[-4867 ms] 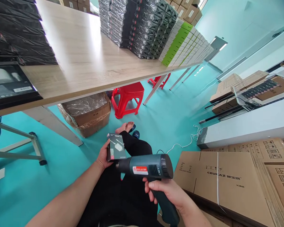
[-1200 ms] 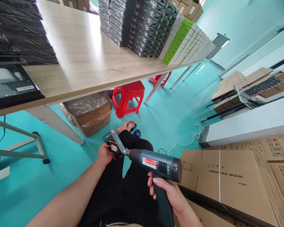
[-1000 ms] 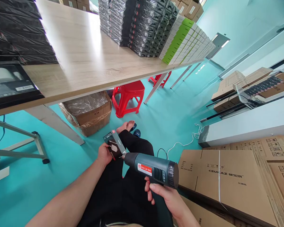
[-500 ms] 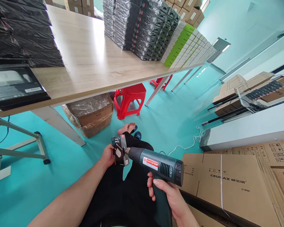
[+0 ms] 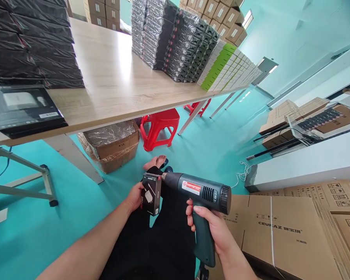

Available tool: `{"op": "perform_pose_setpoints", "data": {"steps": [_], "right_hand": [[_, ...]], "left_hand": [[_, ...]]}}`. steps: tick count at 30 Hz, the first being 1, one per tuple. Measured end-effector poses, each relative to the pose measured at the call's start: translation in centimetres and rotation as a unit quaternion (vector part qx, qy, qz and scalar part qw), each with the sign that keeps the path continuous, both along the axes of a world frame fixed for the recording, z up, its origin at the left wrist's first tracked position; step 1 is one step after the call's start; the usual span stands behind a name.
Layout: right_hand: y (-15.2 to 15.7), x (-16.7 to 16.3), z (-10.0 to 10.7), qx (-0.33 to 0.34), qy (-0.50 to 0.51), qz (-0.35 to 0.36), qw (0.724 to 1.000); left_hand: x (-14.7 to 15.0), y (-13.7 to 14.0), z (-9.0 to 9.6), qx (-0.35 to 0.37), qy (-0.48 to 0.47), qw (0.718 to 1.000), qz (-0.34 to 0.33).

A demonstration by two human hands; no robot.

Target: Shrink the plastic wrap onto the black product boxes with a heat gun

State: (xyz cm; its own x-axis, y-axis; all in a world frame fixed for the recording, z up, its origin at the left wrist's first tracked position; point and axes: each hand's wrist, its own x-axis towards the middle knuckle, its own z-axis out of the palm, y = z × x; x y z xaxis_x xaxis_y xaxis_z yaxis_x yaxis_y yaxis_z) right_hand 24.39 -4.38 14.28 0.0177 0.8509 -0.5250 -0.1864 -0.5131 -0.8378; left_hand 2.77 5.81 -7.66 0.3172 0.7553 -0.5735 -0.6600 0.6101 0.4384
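Note:
My left hand [image 5: 135,197] is closed around the left side of a small dark charger box [image 5: 151,194], held upright above my lap. A white plug and cable are pictured on its front. My right hand [image 5: 207,221] grips the handle of a dark green heat gun [image 5: 202,191], its fingers wrapped round the front and the thumb on the near side. The metal nozzle points left, close to the upper right edge of the box; whether it touches I cannot tell.
A wooden table [image 5: 111,93] bears stacks of black wrapped boxes [image 5: 49,50] and white-green boxes [image 5: 218,66]. Below it are a red stool [image 5: 161,124] and an open carton [image 5: 113,149]. Large flat cartons [image 5: 280,229] stand at my right. A white cable [image 5: 242,173] lies on the floor.
The charger box has turned, so its front and right side now show more upright. The heat gun has shifted slightly right, its nozzle now near the box's upper edge. The view has tilted a little.

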Motion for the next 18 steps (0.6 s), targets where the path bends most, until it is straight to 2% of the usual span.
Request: {"op": "perform_pose_setpoints", "data": {"steps": [6, 12, 15, 18], "right_hand": [[0.7, -0.1, 0.8, -0.009, -0.01, 0.043, 0.999], [2.0, -0.2, 1.2, -0.008, -0.033, 0.048, 0.998], [1.1, 0.5, 1.5, -0.055, -0.05, 0.115, 0.991], [-0.5, 1.2, 1.9, -0.1, -0.08, 0.213, 0.969]], "left_hand": [[0.1, 0.0, 0.2, 0.003, -0.003, 1.0, -0.001], [0.0, 0.0, 0.7, -0.021, -0.022, 0.999, 0.012], [-0.3, 0.2, 0.6, -0.042, -0.046, 0.998, 0.023], [-0.5, 0.3, 0.1, -0.053, -0.047, 0.997, 0.036]]}}
